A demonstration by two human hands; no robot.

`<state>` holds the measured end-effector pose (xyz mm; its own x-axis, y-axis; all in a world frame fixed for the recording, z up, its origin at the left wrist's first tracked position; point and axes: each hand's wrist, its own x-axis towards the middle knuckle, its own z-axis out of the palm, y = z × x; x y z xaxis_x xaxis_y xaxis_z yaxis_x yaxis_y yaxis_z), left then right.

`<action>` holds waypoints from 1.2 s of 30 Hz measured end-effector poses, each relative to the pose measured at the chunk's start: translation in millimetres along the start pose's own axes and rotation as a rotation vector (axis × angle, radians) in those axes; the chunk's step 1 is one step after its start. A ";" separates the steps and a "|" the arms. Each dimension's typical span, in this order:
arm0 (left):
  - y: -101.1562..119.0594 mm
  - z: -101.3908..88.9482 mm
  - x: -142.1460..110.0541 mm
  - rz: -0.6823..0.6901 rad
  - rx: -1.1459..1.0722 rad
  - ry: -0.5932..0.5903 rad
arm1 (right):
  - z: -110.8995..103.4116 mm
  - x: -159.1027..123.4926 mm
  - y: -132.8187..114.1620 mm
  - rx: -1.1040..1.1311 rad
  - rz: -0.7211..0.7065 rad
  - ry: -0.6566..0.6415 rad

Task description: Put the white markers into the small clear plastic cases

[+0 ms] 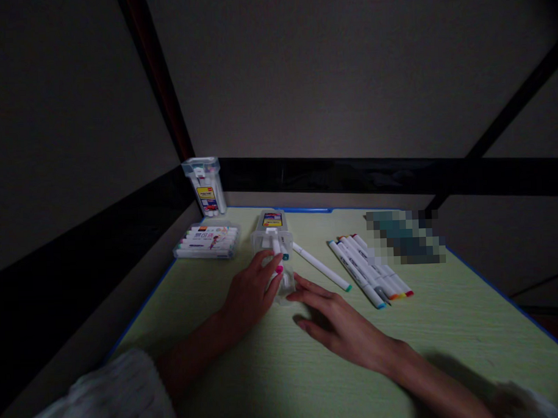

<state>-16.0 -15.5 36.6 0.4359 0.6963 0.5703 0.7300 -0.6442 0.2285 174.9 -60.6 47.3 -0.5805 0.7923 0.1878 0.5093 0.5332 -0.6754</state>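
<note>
A clear plastic marker case (258, 234) lies on its side at the middle of the table, its mouth facing me and its lid folded down toward me. My left hand (250, 289) pinches a white marker with a pink end (278, 267) at that mouth. Another marker with a dark teal end (285, 257) shows inside the case. Beside the lid, my right hand (335, 320) has its fingers apart and stretched out, the fingertips near or touching the lid's edge. Just right of the case lies a loose white marker with a green end (324, 268).
Several white markers (370, 270) lie side by side on the right, with a blurred-out dark item (403, 236) behind them. A flat case of markers (207, 242) and an upright marker case (205, 187) stand at the left. Walls enclose the table (266, 368) at the back and left.
</note>
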 end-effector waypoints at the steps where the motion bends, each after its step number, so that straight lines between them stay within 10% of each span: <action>1: -0.1 0.0 -0.1 -0.008 -0.008 -0.008 | -0.2 0.0 -0.2 -0.003 0.000 -0.002; 36: 0.2 -0.5 8.6 -0.243 -0.120 -0.177 | 0.3 -0.1 -1.8 -0.006 -0.003 0.036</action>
<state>-12.4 -9.9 41.9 0.3490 0.8717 0.3440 0.7610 -0.4779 0.4387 173.8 -61.7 48.2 -0.5588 0.8009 0.2153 0.5115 0.5372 -0.6707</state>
